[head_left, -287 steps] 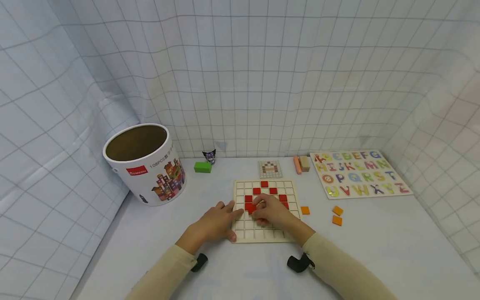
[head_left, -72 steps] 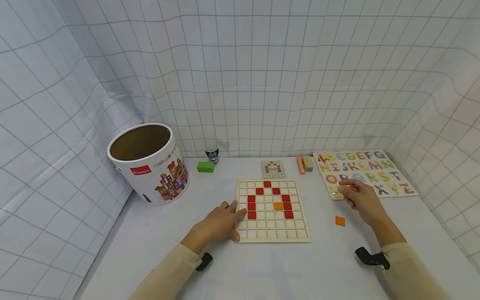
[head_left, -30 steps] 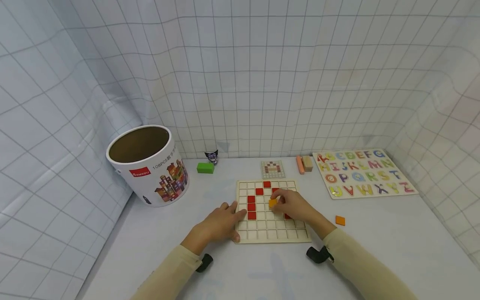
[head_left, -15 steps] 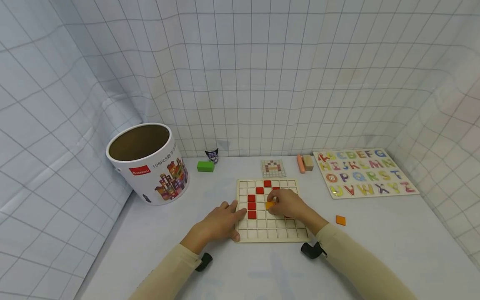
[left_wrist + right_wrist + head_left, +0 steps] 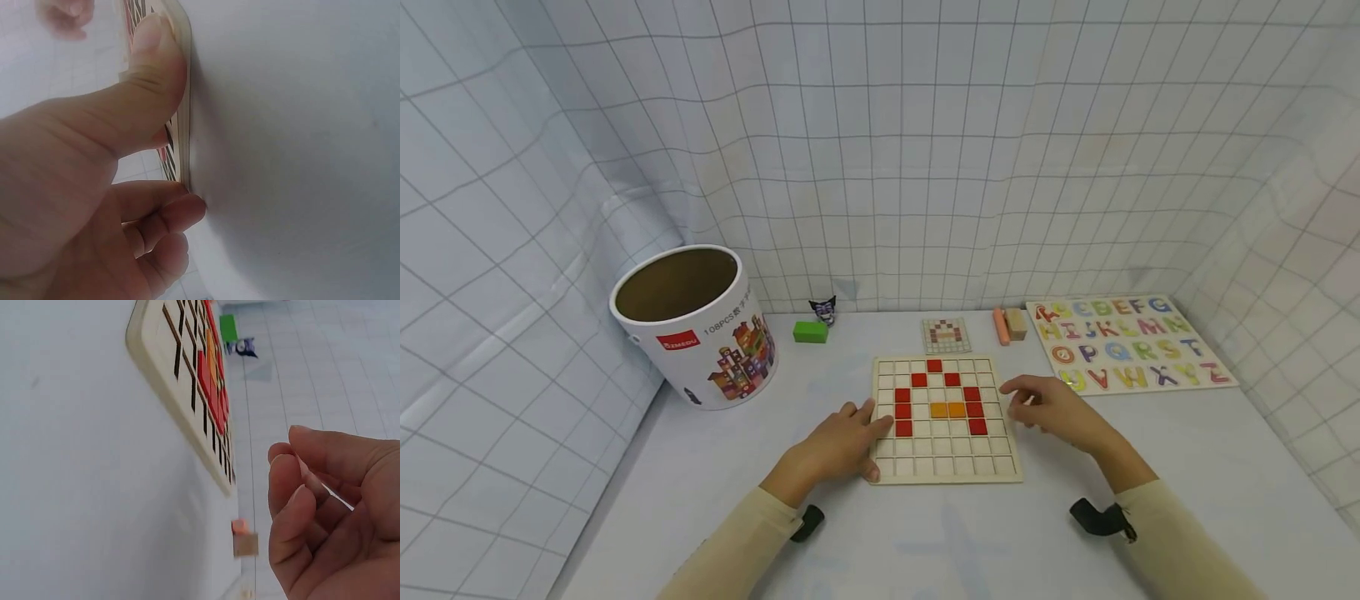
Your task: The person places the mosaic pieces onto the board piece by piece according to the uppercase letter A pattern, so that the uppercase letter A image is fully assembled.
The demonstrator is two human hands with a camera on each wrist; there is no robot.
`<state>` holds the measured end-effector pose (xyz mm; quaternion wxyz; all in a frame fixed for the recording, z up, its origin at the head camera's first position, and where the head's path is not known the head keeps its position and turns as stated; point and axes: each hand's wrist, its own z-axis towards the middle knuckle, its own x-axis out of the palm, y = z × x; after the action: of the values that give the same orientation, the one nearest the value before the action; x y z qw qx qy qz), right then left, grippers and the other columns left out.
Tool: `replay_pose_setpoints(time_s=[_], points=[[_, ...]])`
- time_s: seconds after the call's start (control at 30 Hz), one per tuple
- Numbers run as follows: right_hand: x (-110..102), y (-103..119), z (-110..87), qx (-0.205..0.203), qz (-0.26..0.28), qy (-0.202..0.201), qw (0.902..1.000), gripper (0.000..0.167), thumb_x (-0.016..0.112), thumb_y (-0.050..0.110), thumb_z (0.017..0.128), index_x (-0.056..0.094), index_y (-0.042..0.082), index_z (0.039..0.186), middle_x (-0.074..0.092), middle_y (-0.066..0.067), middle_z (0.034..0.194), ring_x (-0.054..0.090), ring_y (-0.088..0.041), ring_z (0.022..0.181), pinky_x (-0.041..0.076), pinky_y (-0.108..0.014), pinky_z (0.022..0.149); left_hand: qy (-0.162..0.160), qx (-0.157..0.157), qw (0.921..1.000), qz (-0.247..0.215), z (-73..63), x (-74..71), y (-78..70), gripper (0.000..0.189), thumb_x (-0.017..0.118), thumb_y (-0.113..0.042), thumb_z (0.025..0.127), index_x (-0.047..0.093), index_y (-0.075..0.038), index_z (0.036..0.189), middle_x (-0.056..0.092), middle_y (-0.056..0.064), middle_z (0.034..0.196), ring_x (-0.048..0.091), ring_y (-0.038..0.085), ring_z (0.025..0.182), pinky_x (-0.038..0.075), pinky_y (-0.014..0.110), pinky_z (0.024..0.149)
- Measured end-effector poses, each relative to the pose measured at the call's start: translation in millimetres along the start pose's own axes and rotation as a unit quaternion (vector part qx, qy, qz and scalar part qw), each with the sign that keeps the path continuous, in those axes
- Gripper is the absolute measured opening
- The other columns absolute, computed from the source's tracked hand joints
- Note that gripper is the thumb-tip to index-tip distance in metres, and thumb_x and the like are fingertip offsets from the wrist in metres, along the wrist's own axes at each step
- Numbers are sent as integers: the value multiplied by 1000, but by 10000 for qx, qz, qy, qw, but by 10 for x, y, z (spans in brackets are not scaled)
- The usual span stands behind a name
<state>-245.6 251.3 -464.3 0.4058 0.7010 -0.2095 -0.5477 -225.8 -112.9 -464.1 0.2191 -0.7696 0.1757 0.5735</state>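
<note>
A pale wooden grid board (image 5: 955, 467) lies on the table in the head view. Red tiles (image 5: 903, 411) form an arch in its cells. Two orange tiles (image 5: 947, 410) sit side by side within the arch, touching the right red column. My left hand (image 5: 842, 446) rests on the board's left edge; in the left wrist view its thumb (image 5: 153, 69) lies on the rim near a corner. Just off the board's right edge hovers my right hand (image 5: 1056, 412), fingers loosely bent, nothing between them. The loose orange tile seen earlier is hidden by the right forearm.
A small pattern card (image 5: 946, 336) lies behind the board. An alphabet puzzle board (image 5: 1147, 387) is at the back right, a salmon stick (image 5: 1002, 327) and wooden block (image 5: 1016, 325) beside it. At left stand a big bucket (image 5: 688, 367), green block (image 5: 810, 332) and small figure (image 5: 823, 310).
My right hand has let go of the second orange tile, now in its cell, and moved right off the board. Earlier it set a red tile. The left hand stays put.
</note>
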Motion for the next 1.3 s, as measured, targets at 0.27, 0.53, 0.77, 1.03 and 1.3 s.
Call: replay_pose_setpoints(time_s=[0.27, 0.53, 0.77, 1.03, 1.3], points=[[-413, -436, -508, 425, -657, -532, 9955, 26, 66, 14, 99, 69, 6, 123, 68, -9, 102, 60, -20, 85, 51, -27, 64, 30, -38, 10000, -71, -11, -4, -1, 85, 83, -44, 78, 50, -19, 152, 36, 21, 161, 43, 39, 138, 42, 51, 110], [-467, -569, -620, 502, -490, 12, 9975, 49, 80, 22, 88, 64, 5, 131, 66, -13, 126, 58, -26, 108, 52, -26, 82, 52, -80, 9999, -35, -2, 3, 1, 85, 84, -44, 78, 50, -19, 152, 36, 21, 161, 43, 39, 139, 42, 51, 110], [-444, -597, -611, 619, -526, 33, 9967, 51, 83, 22, 84, 65, 6, 130, 66, -9, 121, 55, -22, 102, 49, -25, 80, 52, -66, 9999, -87, -17, -6, -9, 85, 84, -43, 78, 50, -19, 152, 37, 20, 161, 45, 37, 134, 43, 50, 110], [-429, -610, -617, 559, -538, 112, 9969, 40, 80, 13, 85, 68, 3, 122, 62, -6, 104, 53, -20, 93, 47, -24, 76, 12, -63, 10000, 12, -14, -18, -10, 85, 84, -44, 78, 50, -20, 152, 38, 21, 160, 45, 37, 134, 44, 50, 109], [-402, -604, -635, 559, -430, 177, 9974, 30, 80, 10, 85, 67, 4, 111, 60, -5, 95, 51, -16, 87, 45, -24, 72, 29, -47, 10000, -42, -9, -1, -9, 85, 84, -44, 78, 50, -19, 151, 38, 21, 160, 45, 37, 134, 43, 50, 109]])
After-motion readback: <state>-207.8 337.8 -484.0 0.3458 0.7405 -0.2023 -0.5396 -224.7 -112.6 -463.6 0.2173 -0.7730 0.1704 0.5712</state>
